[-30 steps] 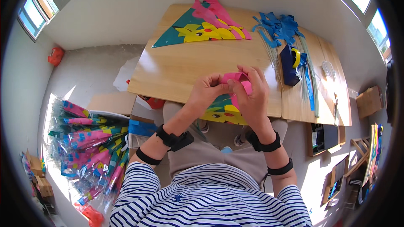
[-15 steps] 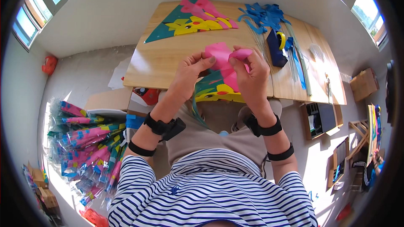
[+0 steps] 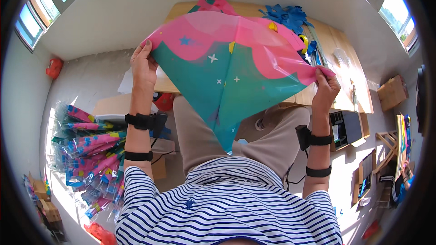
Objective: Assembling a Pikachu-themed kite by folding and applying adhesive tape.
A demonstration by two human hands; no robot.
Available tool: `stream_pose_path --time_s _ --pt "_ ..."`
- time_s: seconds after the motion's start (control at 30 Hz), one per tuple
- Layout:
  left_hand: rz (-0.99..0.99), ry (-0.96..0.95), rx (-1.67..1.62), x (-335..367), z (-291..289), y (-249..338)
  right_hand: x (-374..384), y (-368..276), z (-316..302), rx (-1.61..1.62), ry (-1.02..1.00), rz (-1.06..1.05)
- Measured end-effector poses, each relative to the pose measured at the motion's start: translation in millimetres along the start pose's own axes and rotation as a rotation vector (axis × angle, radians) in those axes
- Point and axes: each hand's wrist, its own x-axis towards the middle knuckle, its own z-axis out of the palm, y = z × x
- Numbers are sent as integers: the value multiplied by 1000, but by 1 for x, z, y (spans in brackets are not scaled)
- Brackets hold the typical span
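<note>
A thin pink and green kite sail [image 3: 195,75], printed with small stars, is spread wide between my hands above the table's near edge. Its left corner is pinched in my left hand [image 3: 144,66], fingers closed. My right hand [image 3: 325,88] grips the opposite corner, where a bit of pink pokes out past the fingers. The lower point hangs over my lap. Behind it, the pink tip of another kite sail [image 3: 220,3] shows on the wooden table [image 3: 352,70]; the rest is hidden.
Blue strips [image 3: 288,18] lie at the table's back, near a yellow tape roll [image 3: 304,44] and thin rods. Several wrapped kites [image 3: 93,143] are heaped at left. A cardboard box [image 3: 393,93] and black case [image 3: 347,129] stand at right. Another person's hand [image 3: 407,174] shows far right.
My hands have moved wide apart, unfolding the bunched kite sail into a stretched sheet. It now covers the sail on the table and part of the tape holder.
</note>
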Motion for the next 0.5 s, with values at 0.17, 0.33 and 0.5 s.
stream_pose_path --time_s 0.17,0.33,0.5 --pt "35 160 113 50 -54 -1 40 72 -87 -50 112 173" --pt "-18 290 229 95 -93 -21 49 125 -142 -179 233 339" --pt "-33 373 334 147 -132 -48 51 156 -169 -298 311 421"
